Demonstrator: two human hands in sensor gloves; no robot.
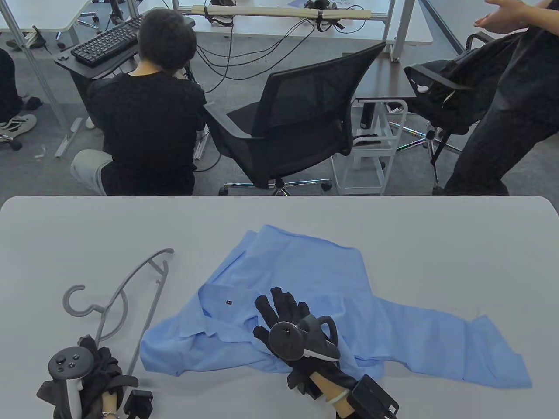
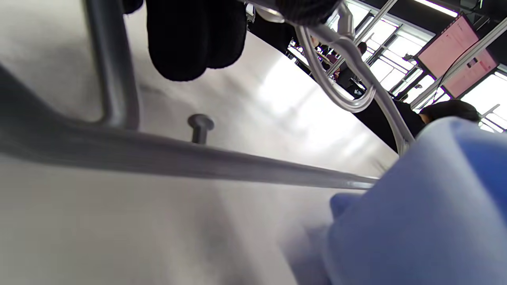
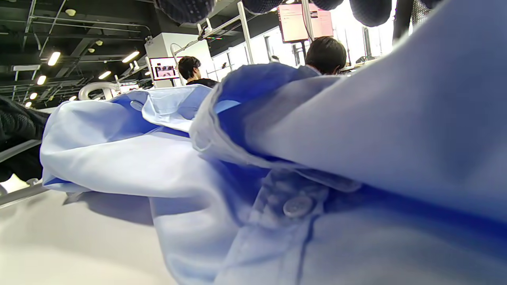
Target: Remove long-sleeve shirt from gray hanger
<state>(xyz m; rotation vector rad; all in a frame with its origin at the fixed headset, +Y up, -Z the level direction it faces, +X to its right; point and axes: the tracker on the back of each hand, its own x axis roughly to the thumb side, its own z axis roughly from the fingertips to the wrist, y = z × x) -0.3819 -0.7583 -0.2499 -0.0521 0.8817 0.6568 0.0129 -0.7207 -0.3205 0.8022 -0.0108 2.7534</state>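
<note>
The gray hanger (image 1: 150, 312) lies on the white table (image 1: 436, 244) at the left, free of the shirt. My left hand (image 1: 98, 362) grips its near end at the bottom left; the left wrist view shows its bar (image 2: 237, 162) close up under my fingers (image 2: 190, 39). The light blue long-sleeve shirt (image 1: 314, 279) lies crumpled in the middle of the table, one sleeve stretched to the right. My right hand (image 1: 279, 314) rests flat on the shirt near its collar, fingers spread. The right wrist view shows shirt folds (image 3: 376, 126) and a button (image 3: 297, 206).
Beyond the table's far edge stand a black office chair (image 1: 301, 113) and a white cart (image 1: 371, 148). A person in black (image 1: 148, 122) crouches at the back left, and another person (image 1: 515, 96) stands at the right.
</note>
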